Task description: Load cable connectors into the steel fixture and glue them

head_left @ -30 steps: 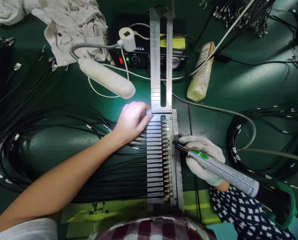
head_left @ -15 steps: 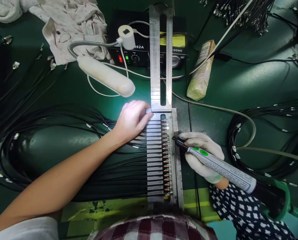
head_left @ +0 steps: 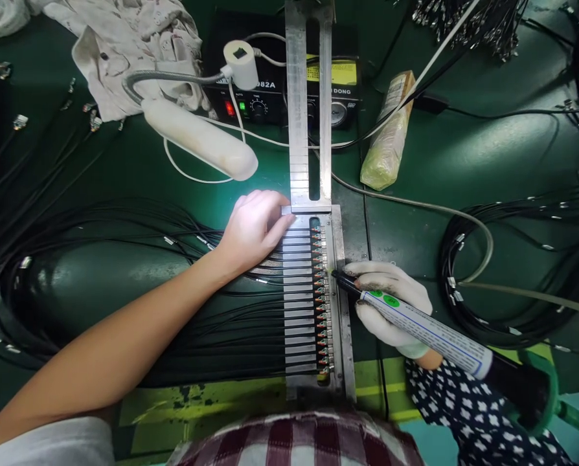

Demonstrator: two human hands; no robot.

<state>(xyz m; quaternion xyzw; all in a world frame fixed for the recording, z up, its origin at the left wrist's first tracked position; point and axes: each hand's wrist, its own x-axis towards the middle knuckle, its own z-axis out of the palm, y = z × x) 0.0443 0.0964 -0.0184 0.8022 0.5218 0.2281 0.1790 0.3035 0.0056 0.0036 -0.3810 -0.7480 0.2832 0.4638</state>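
Observation:
My left hand, bare, pinches the upper left corner of a slotted metal fixture between thumb and fingers. Black cables run in from the left and lie side by side in its slots. Their stripped ends, with orange wires and small metal connectors, form a column along the fixture's right side. In a white glove, my right hand is closed around a labelled dispensing syringe with a black nozzle and a green end cap. The nozzle tip is at the connector column, near its upper middle; contact cannot be made out.
A white lamp on a flexible neck lights the fixture. Behind it stand a black dispenser controller and an upright-looking slotted metal plate. A wrapped packet, crumpled cloth and coiled cables lie around.
The syringe tip has shifted slightly towards me along the connector column. My left hand keeps its place on the fixture. The whole view has shifted a little.

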